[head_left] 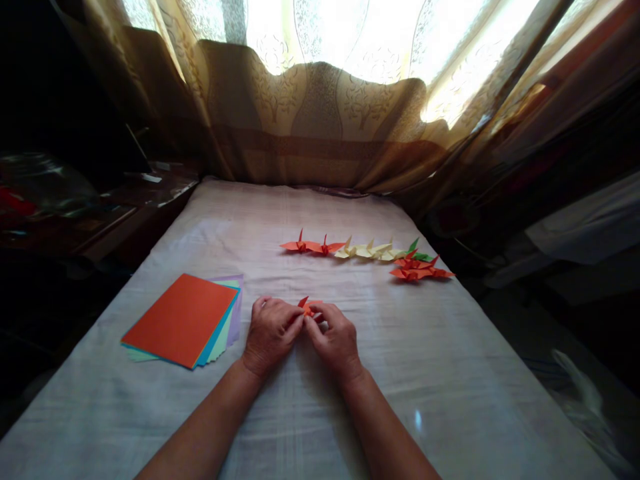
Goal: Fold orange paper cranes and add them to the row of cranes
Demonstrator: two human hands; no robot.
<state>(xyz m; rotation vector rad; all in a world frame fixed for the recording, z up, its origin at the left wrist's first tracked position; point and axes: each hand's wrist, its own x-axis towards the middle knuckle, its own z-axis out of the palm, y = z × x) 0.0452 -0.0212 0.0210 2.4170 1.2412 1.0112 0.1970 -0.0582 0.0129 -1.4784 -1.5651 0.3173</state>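
Hands: the left hand [271, 331] and right hand [335, 337] were set together near the table's [450, 373] near middle, fingertips pinched on a small orange paper piece [306, 307], only partly folded.
Paper stack: unused sheets [183, 320] were left toward the left edge.
Finished cranes: a row [365, 253] was laid out toward the far right edge.

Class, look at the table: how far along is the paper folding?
Done: a row of folded paper cranes lies on the cloth. In hand: the left hand and right hand pinch a small orange piece. Left: a stack of flat sheets, unfolded.
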